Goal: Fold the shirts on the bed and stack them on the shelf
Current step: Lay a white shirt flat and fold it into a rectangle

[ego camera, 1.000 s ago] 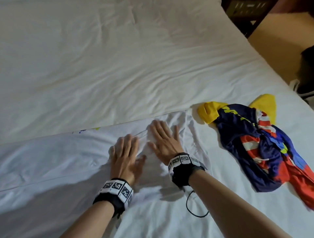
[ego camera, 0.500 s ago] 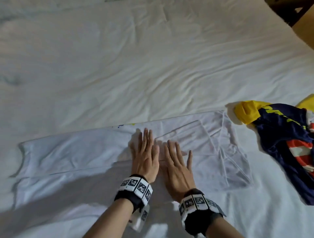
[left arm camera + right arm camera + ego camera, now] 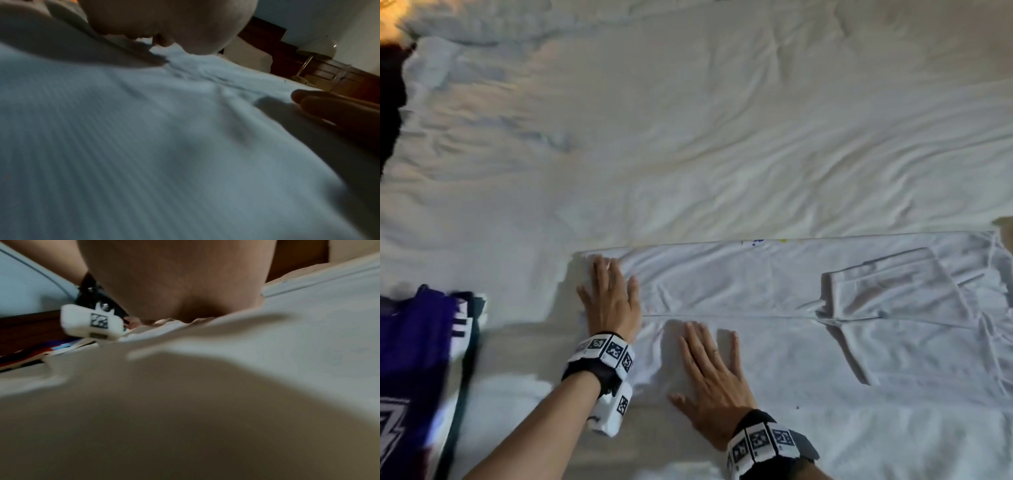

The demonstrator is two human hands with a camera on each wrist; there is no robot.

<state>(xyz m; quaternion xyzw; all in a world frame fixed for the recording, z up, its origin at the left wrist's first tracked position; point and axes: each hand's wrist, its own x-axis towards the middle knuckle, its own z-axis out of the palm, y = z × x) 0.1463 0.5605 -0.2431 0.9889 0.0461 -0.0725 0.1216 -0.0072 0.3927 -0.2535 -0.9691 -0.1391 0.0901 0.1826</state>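
Both hands [image 3: 661, 337] flat — atop white shirt [image 3: 808, 308]

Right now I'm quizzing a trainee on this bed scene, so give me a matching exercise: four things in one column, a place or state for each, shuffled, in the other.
Things:
1. left hand
2. right hand
3. white shirt
4. purple jersey

Places or states:
A. at the picture's left edge
B. flat on the shirt's left end
C. flat on the shirt's near edge
D. spread in a long strip

Pairs: 1-B, 2-C, 3-D, 4-A
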